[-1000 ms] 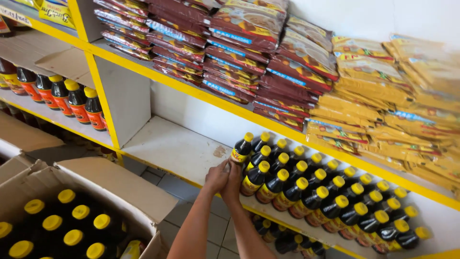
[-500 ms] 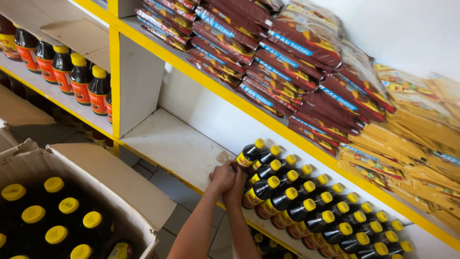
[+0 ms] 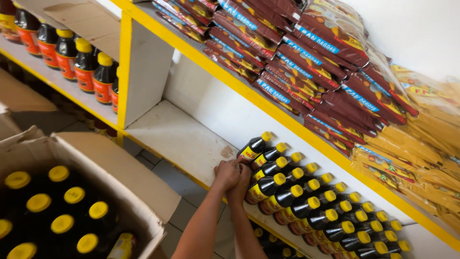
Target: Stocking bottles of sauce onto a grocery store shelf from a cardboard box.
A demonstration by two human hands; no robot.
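A block of dark sauce bottles with yellow caps [image 3: 306, 201] already fills the right part of the white shelf [image 3: 177, 139], while its left part lies bare and the open cardboard box [image 3: 120, 168] on the floor holds many more of the same bottles, so I judge the stocking well under way but far from done. The left hand [image 3: 226, 175] and right hand [image 3: 240, 184] press together against the near end of the rows, fingers curled; whether either grip actually closes on a bottle I cannot tell. Yellow-edged shop shelving holds maroon packets [image 3: 306, 57] above, yellow packets [image 3: 421, 129] beside them, and red-labelled bottles [image 3: 72, 60] in the next bay
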